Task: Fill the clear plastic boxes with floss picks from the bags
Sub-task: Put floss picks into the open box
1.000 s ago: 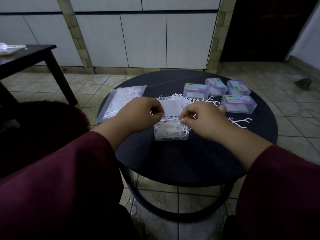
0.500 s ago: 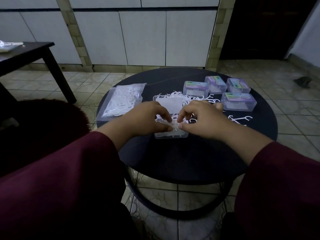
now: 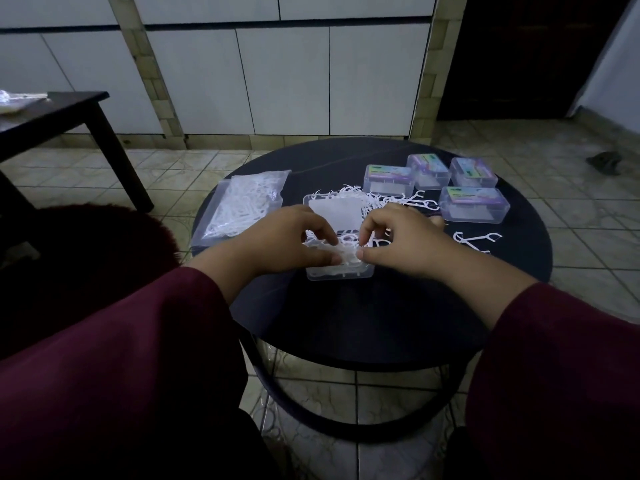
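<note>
Right now I see both hands working over an open clear plastic box (image 3: 341, 271) that sits near the middle of the round black table (image 3: 363, 317). My left hand (image 3: 287, 242) has its fingers curled, thumb and fingertips pinching a small bunch of white floss picks (image 3: 341, 249) just above the box; my right hand (image 3: 403, 242) meets it from the other side, fingers bent and pinching the same bunch, so the two thumbs nearly touch. The box's lid (image 3: 334, 216) lies open on its far side, with a pale rectangle showing in it. Just beyond the lid and to its right lies a loose heap of floss picks (image 3: 377, 199), and a few stray picks (image 3: 476, 239) lie apart on the right, near the table's edge. On the left of the table rests a clear bag of floss picks (image 3: 242, 206), lying flat. At the far right stand four closed boxes with coloured labels (image 3: 474, 204), grouped closely together. Dark red sleeves (image 3: 121, 358) cover both forearms. Off to the far left stands a dark side table (image 3: 62, 109) on the tiled floor (image 3: 588, 220).
</note>
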